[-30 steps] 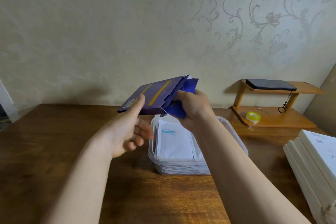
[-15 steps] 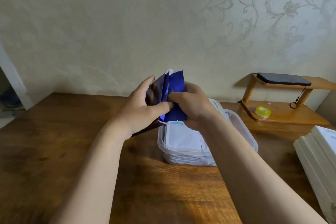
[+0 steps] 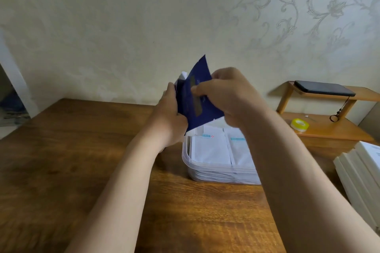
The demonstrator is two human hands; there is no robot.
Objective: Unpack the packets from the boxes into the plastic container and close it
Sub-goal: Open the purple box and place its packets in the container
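A dark blue cardboard box (image 3: 195,98) is held upright above the clear plastic container (image 3: 207,172), flattened between both hands. My left hand (image 3: 170,113) presses its left face and lower edge. My right hand (image 3: 228,92) pinches its right side, thumb across the front. A bit of white shows at the box's top left corner. The container stands open on the wooden table (image 3: 61,160), filled near the rim with white packets (image 3: 209,148) lying flat in two rows. No lid is in view.
A stack of white boxes (image 3: 362,172) lies at the table's right edge. Behind it stands a small wooden shelf (image 3: 329,127) with a roll of yellow tape (image 3: 299,124) and a dark phone (image 3: 322,88) on top. The wall is close behind.
The blue box went from lying open and tilted to standing upright and squeezed flat between both hands. The view shifted left and down.
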